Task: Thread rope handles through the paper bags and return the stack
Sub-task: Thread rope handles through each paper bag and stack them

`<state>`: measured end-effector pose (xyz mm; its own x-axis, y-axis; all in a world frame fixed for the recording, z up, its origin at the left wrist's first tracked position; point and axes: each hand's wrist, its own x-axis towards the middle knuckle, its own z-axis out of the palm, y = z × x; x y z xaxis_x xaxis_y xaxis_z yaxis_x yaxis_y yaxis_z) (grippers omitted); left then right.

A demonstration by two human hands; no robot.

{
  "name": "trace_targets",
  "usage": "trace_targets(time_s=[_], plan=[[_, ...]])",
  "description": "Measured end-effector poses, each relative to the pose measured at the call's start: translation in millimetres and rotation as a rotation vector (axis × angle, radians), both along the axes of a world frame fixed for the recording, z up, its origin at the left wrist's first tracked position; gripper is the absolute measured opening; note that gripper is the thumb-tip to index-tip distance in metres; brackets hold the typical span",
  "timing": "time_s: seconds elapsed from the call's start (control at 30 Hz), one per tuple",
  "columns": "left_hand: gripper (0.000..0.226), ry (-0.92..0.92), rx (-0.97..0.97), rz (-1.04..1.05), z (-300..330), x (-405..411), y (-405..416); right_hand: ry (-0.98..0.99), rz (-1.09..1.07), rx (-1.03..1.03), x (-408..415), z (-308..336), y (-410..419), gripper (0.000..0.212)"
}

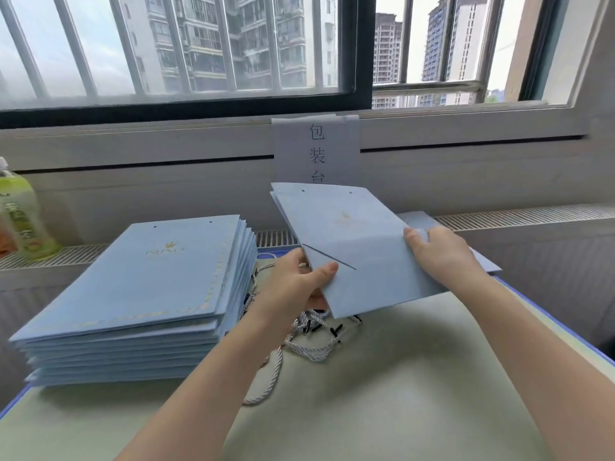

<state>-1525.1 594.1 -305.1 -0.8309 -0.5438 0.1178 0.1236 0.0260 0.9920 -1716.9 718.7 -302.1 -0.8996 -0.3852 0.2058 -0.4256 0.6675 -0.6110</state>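
A flat light-blue paper bag (pixel 349 234) is held tilted above the table, its two punched holes at the far top edge. My left hand (pixel 293 281) grips its lower left corner, thumb on top. My right hand (pixel 439 251) holds its right edge with the fingers curled over it. A stack of the same blue bags (pixel 149 287) with a gold crown print lies at the left. A tangle of white rope handles (pixel 309 337) with black tips lies on the table under the held bag.
A green drink bottle (pixel 20 214) stands on the sill at far left. Another blue bag (pixel 422 221) lies behind my right hand. A paper sign (pixel 316 148) hangs below the window. The pale green table (pixel 382 394) has a blue edge.
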Motion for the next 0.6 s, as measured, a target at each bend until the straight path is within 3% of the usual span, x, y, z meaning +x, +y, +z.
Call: trace_targets(time_s=[0.1,0.17,0.27,0.37,0.43,0.5,0.6], plan=[[0.011,-0.076,-0.317,-0.017,-0.9,1.3,1.4,-0.053,-0.012,-0.015,-3.0,-3.7,1.0,0.049],[0.014,-0.085,-0.407,-0.083,-1.1,3.9,4.5,-0.055,-0.039,-0.047,-7.3,-5.6,2.8,0.048],[0.039,-0.075,-0.591,-0.032,-6.0,5.5,8.1,-0.031,-0.057,-0.079,-12.4,-6.5,6.1,0.047],[0.06,-0.256,-0.967,0.166,-10.2,3.8,5.3,-0.015,-0.106,-0.018,-14.6,-2.7,13.2,0.046],[0.047,-0.416,-1.187,0.266,-13.5,3.4,0.0,0.014,-0.169,0.058,-15.2,1.9,19.9,0.049],[0.027,-0.495,-1.237,0.253,-18.6,2.6,-5.7,0.04,-0.219,0.159,-15.4,3.6,25.4,0.047],[0.028,-0.624,-1.307,0.158,-26.9,-0.5,-10.3,0.008,-0.218,0.302,-15.1,2.5,26.9,0.041]])
